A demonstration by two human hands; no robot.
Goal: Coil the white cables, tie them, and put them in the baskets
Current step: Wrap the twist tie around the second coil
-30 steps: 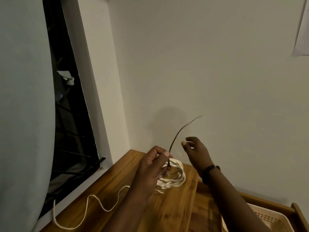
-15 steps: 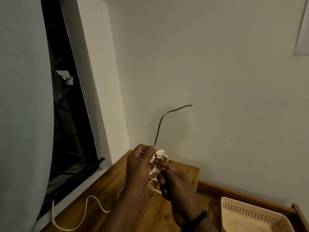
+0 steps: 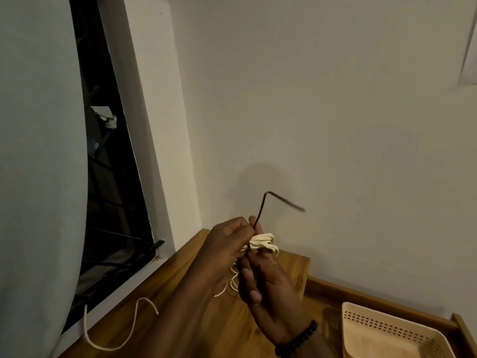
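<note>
A coiled white cable (image 3: 263, 244) is held up above the wooden table, gripped between both hands. My left hand (image 3: 225, 251) pinches the coil together with a thin dark tie (image 3: 263, 205) that sticks up and bends over to the right. My right hand (image 3: 265, 288) closes on the coil from below; it wears a dark bead bracelet. Loops of the cable hang down between the hands. A beige perforated basket (image 3: 387, 329) stands at the lower right.
Another loose white cable (image 3: 121, 342) trails over the wooden table (image 3: 185, 259) near the left edge by a dark window (image 3: 108, 202). A pale curtain fills the left side. A plain wall stands right behind the table.
My right hand came down from beside the tie and took hold of the coil from below. The coil was lifted off the table, and the tie's free end bent over to the right.
</note>
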